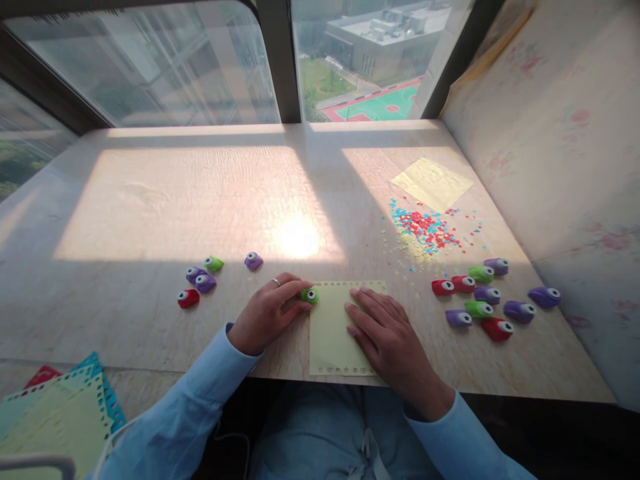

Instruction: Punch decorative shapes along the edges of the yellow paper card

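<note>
A pale yellow paper sheet (330, 330) lies at the table's front edge, with punched star holes along its top and bottom borders. My left hand (267, 312) grips a small green paper punch (310, 295) at the sheet's top left corner. My right hand (383, 330) lies flat on the sheet's right side, fingers together, pressing it down.
Several coloured punches sit left (200, 283) and right (487, 300) of the sheet. A heap of red, blue and yellow confetti (425, 230) and another yellow sheet (433, 183) lie at the back right. Punched papers (60, 413) are stacked at the lower left. A wall rises on the right.
</note>
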Demonstrator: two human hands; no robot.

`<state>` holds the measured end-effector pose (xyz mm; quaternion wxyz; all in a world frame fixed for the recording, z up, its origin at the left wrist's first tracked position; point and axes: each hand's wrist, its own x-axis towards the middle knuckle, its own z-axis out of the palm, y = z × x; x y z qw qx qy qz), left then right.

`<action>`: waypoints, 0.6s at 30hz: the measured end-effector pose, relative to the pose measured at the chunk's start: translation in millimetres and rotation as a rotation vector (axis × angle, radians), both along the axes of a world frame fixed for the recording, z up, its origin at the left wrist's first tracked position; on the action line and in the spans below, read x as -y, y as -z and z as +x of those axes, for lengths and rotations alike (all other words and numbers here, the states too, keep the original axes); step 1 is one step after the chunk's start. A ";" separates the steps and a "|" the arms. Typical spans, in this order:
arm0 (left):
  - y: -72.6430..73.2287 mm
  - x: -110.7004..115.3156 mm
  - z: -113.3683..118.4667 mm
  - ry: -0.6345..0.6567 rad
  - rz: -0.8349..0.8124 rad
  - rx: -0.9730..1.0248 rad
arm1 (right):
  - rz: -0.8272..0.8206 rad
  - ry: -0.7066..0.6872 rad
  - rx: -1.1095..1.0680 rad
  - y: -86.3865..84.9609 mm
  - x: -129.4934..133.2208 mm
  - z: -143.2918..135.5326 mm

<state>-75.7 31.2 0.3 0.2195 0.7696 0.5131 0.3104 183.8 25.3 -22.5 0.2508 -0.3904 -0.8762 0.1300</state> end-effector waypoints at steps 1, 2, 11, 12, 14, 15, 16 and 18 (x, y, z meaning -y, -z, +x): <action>-0.3 -0.2 0.3 -0.005 -0.007 -0.007 | -0.004 0.001 -0.007 0.1 -0.1 -0.1; -0.7 -0.4 0.6 -0.007 -0.015 -0.013 | -0.006 0.001 -0.014 0.2 -0.3 -0.1; -3.2 -1.3 1.2 0.016 -0.071 0.029 | -0.026 -0.004 -0.019 0.3 -1.3 0.6; -3.0 -1.5 1.3 0.015 -0.075 0.034 | -0.026 -0.006 -0.019 0.4 -1.3 0.8; -2.7 -2.0 1.8 0.010 -0.073 0.048 | -0.026 -0.007 -0.018 0.5 -1.4 1.2; -2.5 -2.3 2.3 0.006 -0.070 0.054 | -0.027 -0.006 -0.019 0.5 -1.4 1.4; -2.3 -2.5 2.7 0.002 -0.068 0.058 | -0.028 -0.006 -0.021 0.5 -1.5 1.5; -2.1 -2.7 3.7 -0.005 -0.070 0.059 | -0.035 -0.005 -0.025 0.4 -1.6 1.6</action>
